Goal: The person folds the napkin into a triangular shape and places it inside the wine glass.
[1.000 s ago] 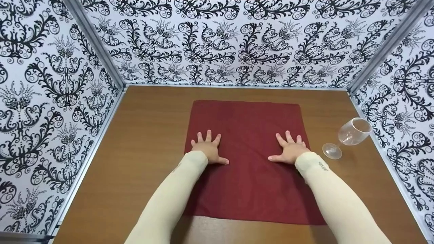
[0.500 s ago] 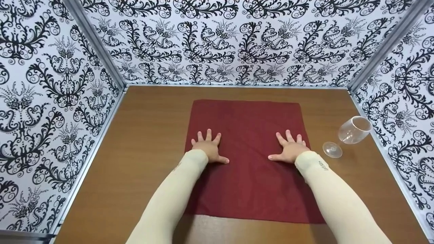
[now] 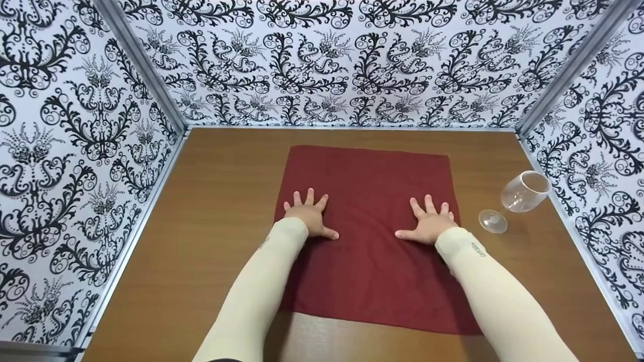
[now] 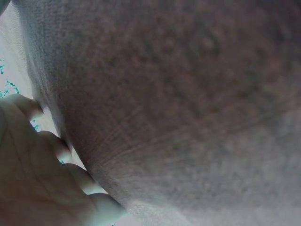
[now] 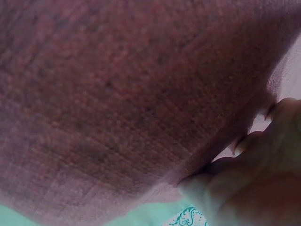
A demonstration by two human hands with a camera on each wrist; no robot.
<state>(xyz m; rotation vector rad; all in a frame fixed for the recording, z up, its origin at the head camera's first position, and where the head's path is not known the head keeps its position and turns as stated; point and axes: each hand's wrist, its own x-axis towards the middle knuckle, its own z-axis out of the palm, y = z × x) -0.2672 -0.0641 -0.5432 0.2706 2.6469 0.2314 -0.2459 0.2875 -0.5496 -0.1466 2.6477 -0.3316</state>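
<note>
A square dark red cloth (image 3: 372, 281) lies spread nearly flat on the wooden table, with slight wrinkles between the hands. My left hand (image 3: 308, 216) rests on its left side, fingers spread and thumb pointing inward. On the right side my right hand (image 3: 429, 223) presses down the same way, fingers spread. In the left wrist view, fingertips (image 4: 106, 207) meet the cloth (image 4: 178, 103), which fills most of the picture. Likewise in the right wrist view, fingertips (image 5: 197, 186) touch the cloth (image 5: 117, 94). Neither hand grips anything.
A clear stemmed wine glass (image 3: 523, 193) stands on the table to the right of the cloth, close to my right forearm. Patterned black-and-white panels (image 3: 327, 60) with grey metal posts enclose the wooden table (image 3: 221, 201) at the back and both sides.
Both hands stay spread on the cloth. The cloth has shifted slightly, its left side a little away from me, and small creases show between the hands. The glass has not moved.
</note>
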